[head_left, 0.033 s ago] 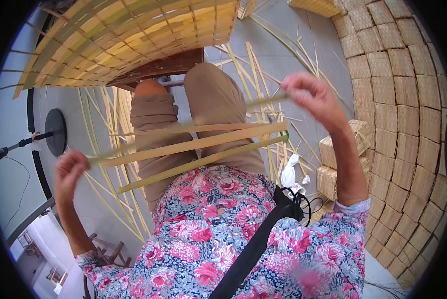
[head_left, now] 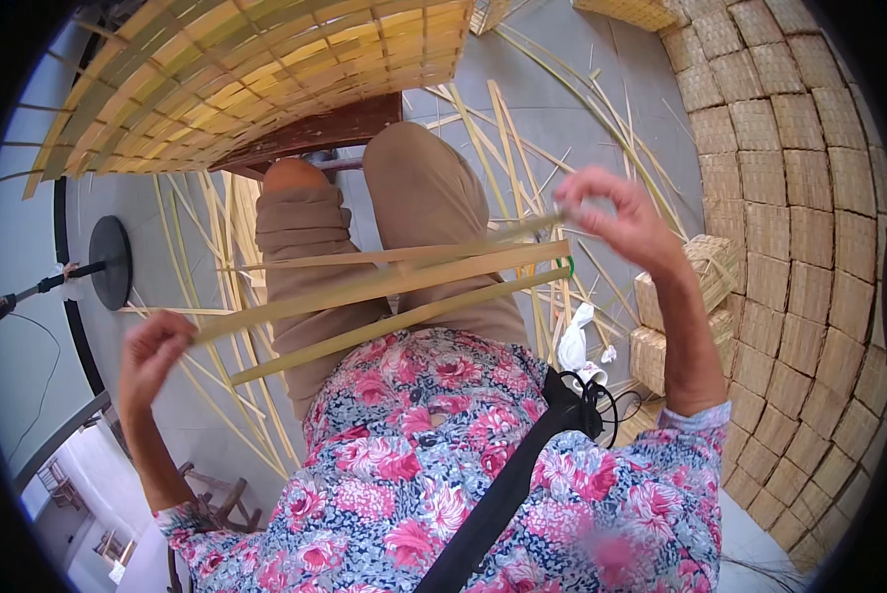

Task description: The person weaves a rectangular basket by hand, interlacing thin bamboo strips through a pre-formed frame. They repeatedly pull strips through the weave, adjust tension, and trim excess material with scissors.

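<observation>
A thin bamboo strip (head_left: 508, 233), smeared by motion, stretches slantwise above my lap between my two hands. My left hand (head_left: 155, 358), out over the left side, is closed in a pinch on its lower end. The other end is pinched by my right hand (head_left: 610, 212), raised beyond my right thigh. Beneath it, several more strips lie across my thighs: a pale flat strip (head_left: 463, 269) and, nearer my waist, a greenish strip (head_left: 404, 321). Ahead of my knees a large woven panel (head_left: 295, 89) of yellow and green strips leans up, loose ends sticking out at its left edge.
Loose strips (head_left: 228, 237) litter the grey floor on both sides of my legs. Stacked woven blocks (head_left: 770, 178) form a wall at right, with smaller woven boxes (head_left: 701, 282) before it. A white crumpled bag (head_left: 575, 336) lies by my right hip; a round black stand base (head_left: 112, 262) stands left.
My left hand has moved slightly down and to the right, and the strip's left end with it. My right hand has dipped a little. The strips on my lap stay put.
</observation>
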`<state>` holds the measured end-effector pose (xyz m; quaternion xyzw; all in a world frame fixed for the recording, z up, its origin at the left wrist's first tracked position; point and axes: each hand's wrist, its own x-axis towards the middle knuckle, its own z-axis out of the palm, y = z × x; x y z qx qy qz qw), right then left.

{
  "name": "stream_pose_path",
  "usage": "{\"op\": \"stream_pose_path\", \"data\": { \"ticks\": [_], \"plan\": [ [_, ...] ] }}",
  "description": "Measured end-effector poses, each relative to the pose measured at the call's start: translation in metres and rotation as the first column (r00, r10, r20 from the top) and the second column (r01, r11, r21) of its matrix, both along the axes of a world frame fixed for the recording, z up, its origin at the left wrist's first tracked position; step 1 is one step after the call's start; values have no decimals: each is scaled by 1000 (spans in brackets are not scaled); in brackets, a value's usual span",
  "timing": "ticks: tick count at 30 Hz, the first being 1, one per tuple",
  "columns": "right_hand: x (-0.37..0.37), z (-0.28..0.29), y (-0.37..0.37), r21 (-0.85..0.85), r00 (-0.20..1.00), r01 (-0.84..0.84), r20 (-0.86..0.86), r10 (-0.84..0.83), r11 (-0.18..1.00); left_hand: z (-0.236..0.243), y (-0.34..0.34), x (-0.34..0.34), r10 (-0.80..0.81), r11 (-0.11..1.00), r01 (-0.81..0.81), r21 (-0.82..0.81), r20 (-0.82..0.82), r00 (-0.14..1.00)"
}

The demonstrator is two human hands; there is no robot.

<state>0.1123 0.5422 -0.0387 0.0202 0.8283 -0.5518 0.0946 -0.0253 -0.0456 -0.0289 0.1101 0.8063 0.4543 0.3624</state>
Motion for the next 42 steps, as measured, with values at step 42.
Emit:
{"op": "stream_pose_path", "data": {
  "ticks": [42],
  "plan": [
    [183, -180, -45, 87, 761, 315, 572, -306, 945, -10, 216, -7, -557, 804, 561, -198, -581, 593]
  ]
}}
